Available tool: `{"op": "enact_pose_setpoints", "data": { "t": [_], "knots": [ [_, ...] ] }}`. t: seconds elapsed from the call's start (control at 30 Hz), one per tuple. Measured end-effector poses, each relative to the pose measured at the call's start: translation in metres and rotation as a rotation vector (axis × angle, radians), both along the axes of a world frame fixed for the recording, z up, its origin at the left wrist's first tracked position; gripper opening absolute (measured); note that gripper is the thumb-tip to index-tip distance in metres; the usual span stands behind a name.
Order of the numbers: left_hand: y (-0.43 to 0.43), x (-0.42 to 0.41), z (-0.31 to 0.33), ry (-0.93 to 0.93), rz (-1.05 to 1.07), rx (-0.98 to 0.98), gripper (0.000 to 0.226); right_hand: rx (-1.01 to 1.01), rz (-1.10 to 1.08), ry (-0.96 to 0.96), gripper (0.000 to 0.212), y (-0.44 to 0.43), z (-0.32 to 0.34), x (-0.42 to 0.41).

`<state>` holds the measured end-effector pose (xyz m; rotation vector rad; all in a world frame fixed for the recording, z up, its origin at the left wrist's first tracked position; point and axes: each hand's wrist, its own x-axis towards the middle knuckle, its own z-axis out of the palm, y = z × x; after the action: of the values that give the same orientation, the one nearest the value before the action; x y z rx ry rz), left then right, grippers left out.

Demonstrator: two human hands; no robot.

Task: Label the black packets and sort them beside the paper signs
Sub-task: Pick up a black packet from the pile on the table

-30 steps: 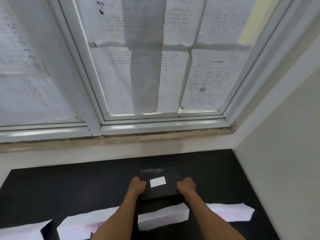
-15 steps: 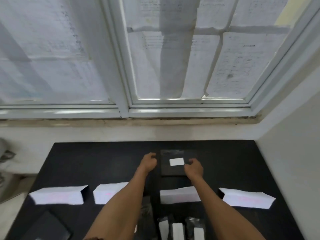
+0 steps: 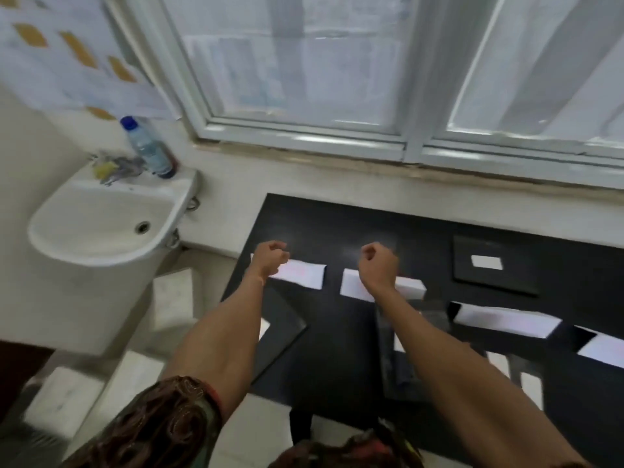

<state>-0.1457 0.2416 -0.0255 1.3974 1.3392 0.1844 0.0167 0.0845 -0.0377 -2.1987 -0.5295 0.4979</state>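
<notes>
A black packet (image 3: 493, 265) with a white label lies flat on the black table (image 3: 337, 231), behind the third folded paper sign (image 3: 506, 320). Two more signs (image 3: 304, 273) (image 3: 410, 287) stand to its left, and a fourth (image 3: 604, 349) stands at the right edge. My left hand (image 3: 271, 256) hovers over the first sign with curled fingers and holds nothing. Over the second sign, my right hand (image 3: 378, 265) is curled into a fist and holds nothing. Another black packet (image 3: 287, 329) lies at the front left under my left forearm. Several labelled packets (image 3: 530, 380) lie near the front.
A white washbasin (image 3: 101, 224) stands left of the table, with a plastic bottle (image 3: 148, 146) on its rim. A paper-covered window (image 3: 304, 62) runs along the back wall. The table's left edge is just below my left hand.
Both hands have let go of the labelled packet and moved left, away from it. The view has swung left, so the washbasin is in sight.
</notes>
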Motion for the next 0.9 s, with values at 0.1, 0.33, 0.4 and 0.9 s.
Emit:
{"op": "enact_pose_setpoints", "data": {
  "t": [0.1, 0.33, 0.4, 0.9],
  "knots": [
    [0.009, -0.084, -0.013, 0.077, 0.130, 0.011, 0.017, -0.019, 0.152, 0.021, 0.019, 0.027, -0.018, -0.071],
    [-0.001, -0.210, -0.072, 0.418, 0.254, -0.145, 0.037, -0.413, 0.459, 0.205, 0.048, 0.051, -0.069, -0.167],
    [-0.010, -0.217, -0.080, 0.360, 0.310, -0.293, 0.045, -0.483, 0.440, 0.238, 0.065, 0.053, -0.077, -0.176],
    [-0.024, -0.210, -0.109, 0.197, 0.424, -0.547, 0.113, -0.745, 0.242, 0.154, 0.134, 0.073, -0.107, -0.202]
  ]
}}
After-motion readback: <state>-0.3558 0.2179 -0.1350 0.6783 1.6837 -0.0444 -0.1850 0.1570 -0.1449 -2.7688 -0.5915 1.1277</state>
